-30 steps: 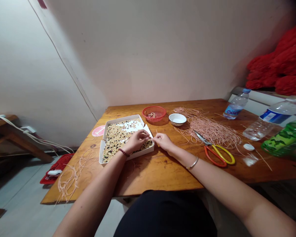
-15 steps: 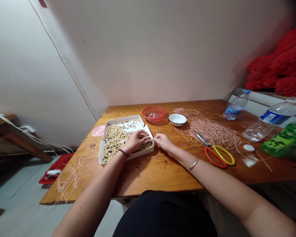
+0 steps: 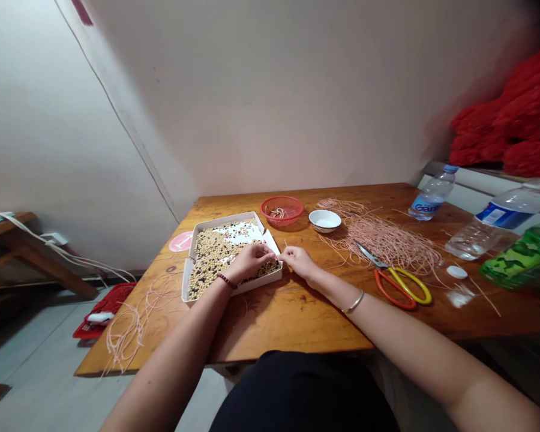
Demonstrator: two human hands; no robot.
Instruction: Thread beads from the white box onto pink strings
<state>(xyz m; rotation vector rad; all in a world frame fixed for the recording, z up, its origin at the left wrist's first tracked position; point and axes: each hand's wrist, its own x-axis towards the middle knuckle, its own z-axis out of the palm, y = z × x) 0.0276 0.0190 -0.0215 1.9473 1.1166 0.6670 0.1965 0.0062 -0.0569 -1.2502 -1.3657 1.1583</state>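
Observation:
A shallow white box (image 3: pixel 278 274) holds many small beads (image 3: pixel 209 252), mostly cream with some black ones. My left hand (image 3: pixel 251 261) reaches over the box's near right corner, thumb and fingers pinched together. What lies between those fingertips is too small to make out. Right beside it, just past the box's edge, my right hand (image 3: pixel 298 261) pinches a thin pinkish cord (image 3: pixel 285 243), whose short end sticks up above the fingers. The fingertips of both hands almost meet.
Behind the box stand a red mesh basket (image 3: pixel 282 211) with short cord pieces and a white bowl (image 3: pixel 324 221). To the right lie a heap of pink cord (image 3: pixel 387 240), scissors (image 3: pixel 393 278), a white cap (image 3: pixel 456 272) and several bottles (image 3: pixel 433 193). Loose cord (image 3: pixel 128 330) lies at the left edge.
My left hand's fingertips have come down and closer to my right hand, closing into a pinch. My right hand keeps its hold on the cord. The view has shifted slightly.

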